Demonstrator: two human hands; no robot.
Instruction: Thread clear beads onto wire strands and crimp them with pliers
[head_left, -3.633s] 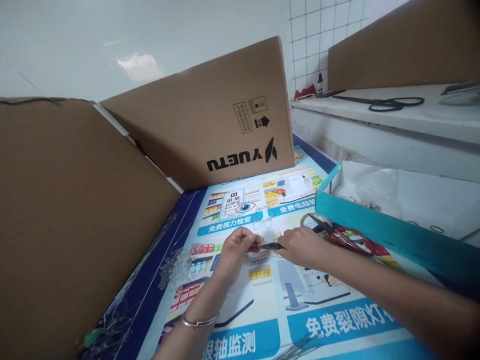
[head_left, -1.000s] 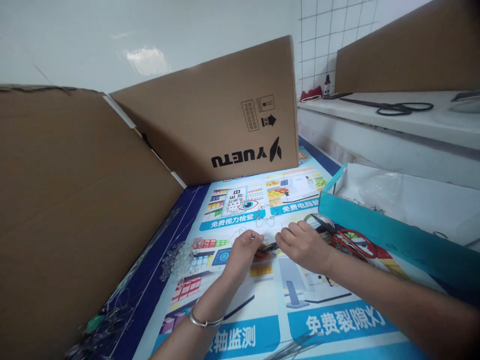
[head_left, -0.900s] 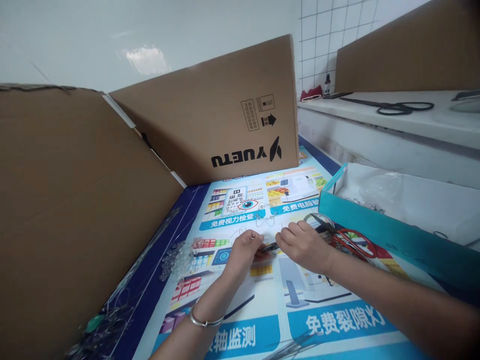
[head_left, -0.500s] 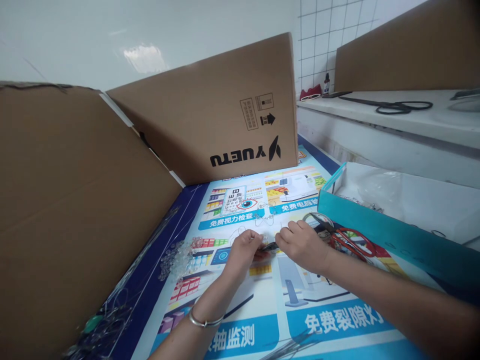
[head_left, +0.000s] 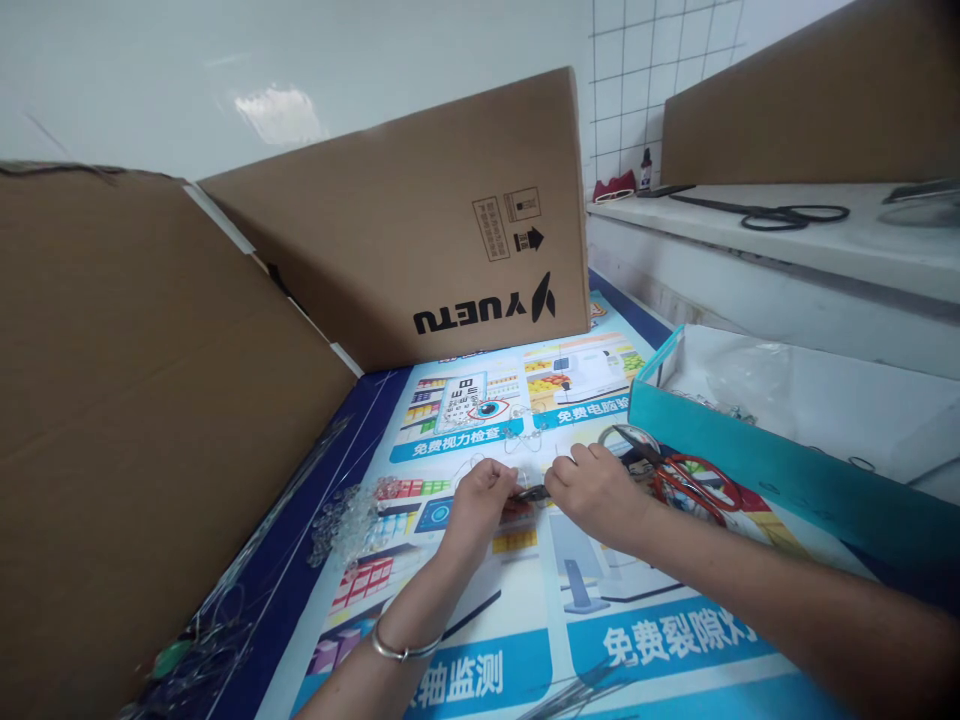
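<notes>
My left hand (head_left: 481, 500), with a silver bangle (head_left: 405, 650) on its wrist, is closed around a thin wire, most of which its fingers hide. My right hand (head_left: 596, 492) is wrapped round dark pliers (head_left: 534, 493), whose jaws point left and reach my left fingertips. Just beyond the hands, wire pieces with clear beads (head_left: 525, 430) lie on the printed sheet (head_left: 480, 640). A heap of clear beads (head_left: 349, 520) is left of my left hand. Red-handled scissors (head_left: 694, 480) lie to the right of my right hand.
Brown cardboard panels (head_left: 420, 230) stand at the left and back. A teal box (head_left: 750, 450) holding clear plastic is at the right. Black scissors (head_left: 787, 215) rest on a white ledge (head_left: 892, 240). Loose wires (head_left: 577, 695) lie at the front, and more tangled ones (head_left: 202, 650) at lower left.
The whole view has shifted slightly, so things appear a little further left. Both hands keep nearly the same pose and hold, with the pliers still at my left fingertips.
</notes>
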